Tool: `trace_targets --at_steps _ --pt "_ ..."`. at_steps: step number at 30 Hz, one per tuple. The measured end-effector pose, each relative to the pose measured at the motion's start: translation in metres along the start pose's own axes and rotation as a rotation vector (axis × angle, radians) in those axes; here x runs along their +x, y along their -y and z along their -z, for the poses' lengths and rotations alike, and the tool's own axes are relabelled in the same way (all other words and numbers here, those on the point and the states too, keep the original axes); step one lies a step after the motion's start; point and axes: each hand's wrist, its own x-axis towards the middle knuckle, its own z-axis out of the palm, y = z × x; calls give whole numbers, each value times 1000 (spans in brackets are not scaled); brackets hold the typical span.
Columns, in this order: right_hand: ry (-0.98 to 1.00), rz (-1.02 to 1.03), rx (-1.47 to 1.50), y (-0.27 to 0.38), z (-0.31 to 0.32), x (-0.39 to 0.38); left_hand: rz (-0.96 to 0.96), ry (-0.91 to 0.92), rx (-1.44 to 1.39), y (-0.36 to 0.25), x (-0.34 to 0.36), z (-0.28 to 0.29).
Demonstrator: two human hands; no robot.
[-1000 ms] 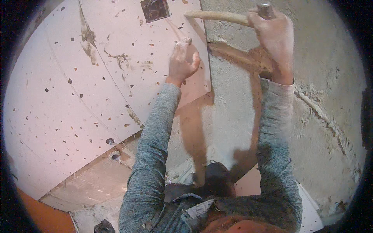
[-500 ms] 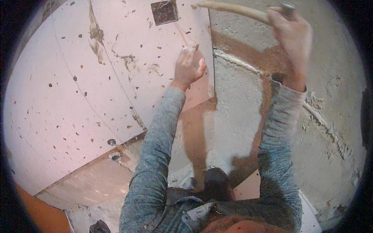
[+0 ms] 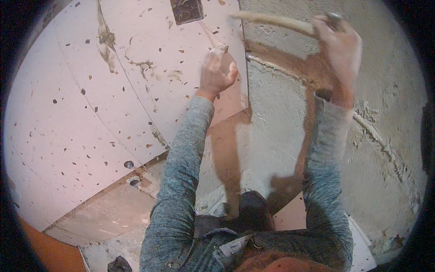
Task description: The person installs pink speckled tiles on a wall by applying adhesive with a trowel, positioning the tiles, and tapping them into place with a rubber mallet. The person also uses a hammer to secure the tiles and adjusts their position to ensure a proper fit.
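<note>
Dark recess (image 3: 188, 11) in speckled panel (image 3: 167, 95)

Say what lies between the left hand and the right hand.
The head view shows a strip of speckled panel beside the left hand, its edge, then rough grey surface with brown shadow, toward the right hand.
</note>
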Motion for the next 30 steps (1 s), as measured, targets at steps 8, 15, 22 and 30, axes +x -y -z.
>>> trace_targets --at_steps 8,15,22,30 --pt "50 130 -259 -30 -2 -4 14 17 21 0 1 0" --pt "56 365 -477 -35 -1 -19 12 52 86 3 -3 0" --pt "31 51 -279 -17 -11 -32 23 52 107 2 -7 0" --pt "15 -65 -243 -30 -13 -46 33 19 30 0 0 -3"
